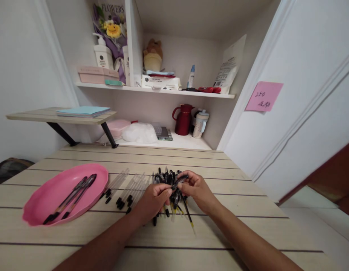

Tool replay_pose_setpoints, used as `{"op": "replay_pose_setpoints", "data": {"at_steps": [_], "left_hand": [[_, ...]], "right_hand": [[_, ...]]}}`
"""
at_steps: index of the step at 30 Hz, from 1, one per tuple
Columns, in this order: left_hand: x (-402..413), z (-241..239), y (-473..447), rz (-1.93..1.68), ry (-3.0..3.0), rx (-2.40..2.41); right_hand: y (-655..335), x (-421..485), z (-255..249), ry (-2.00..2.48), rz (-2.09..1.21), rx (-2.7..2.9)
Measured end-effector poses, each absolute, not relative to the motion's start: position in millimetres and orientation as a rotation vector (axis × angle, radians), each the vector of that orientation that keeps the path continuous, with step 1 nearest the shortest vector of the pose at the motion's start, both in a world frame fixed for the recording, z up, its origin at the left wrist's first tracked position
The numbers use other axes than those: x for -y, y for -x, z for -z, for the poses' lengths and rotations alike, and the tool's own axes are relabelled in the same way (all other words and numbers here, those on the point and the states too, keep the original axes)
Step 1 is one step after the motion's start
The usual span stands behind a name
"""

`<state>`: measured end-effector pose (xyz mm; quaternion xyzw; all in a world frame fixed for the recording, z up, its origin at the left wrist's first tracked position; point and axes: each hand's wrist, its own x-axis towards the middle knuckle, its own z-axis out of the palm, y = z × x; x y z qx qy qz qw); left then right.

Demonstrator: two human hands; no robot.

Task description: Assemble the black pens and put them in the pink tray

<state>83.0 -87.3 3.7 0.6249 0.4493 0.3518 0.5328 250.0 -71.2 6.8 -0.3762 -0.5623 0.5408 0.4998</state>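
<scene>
Above a pile of loose pen pieces, my left hand (157, 197) and my right hand (195, 188) are closed on one small black pen part (178, 183). Fingers cover much of it, so I cannot tell whether it is a cap or a grip section. Below my hands lie black caps and ink refills (188, 212), some with yellow ends. Left of the pile, several clear pen barrels (136, 185) with black ends are laid out in groups. Several whole black pens (78, 197) rest in the pink tray (99, 170).
A small raised shelf (39, 114) with blue-covered papers (83, 111) stands at the back left of the table. Behind the table, a cabinet holds a red jug (183, 119), a light tumbler (201, 124) and a clear plastic bag (140, 133).
</scene>
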Motion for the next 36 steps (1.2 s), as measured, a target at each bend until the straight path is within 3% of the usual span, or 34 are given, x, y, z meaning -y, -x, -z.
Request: {"op": "replay_pose_setpoints", "data": {"at_steps": [28,36], "left_hand": [[91,-10,-82,-0.763,-1.685,-1.097],[88,-14,-78,-0.778,-1.291,-0.891]], "right_hand": [[-253,74,-9,0.828,-1.274,1.468],[-265,65,-12,0.901,-1.139,1.314]]}}
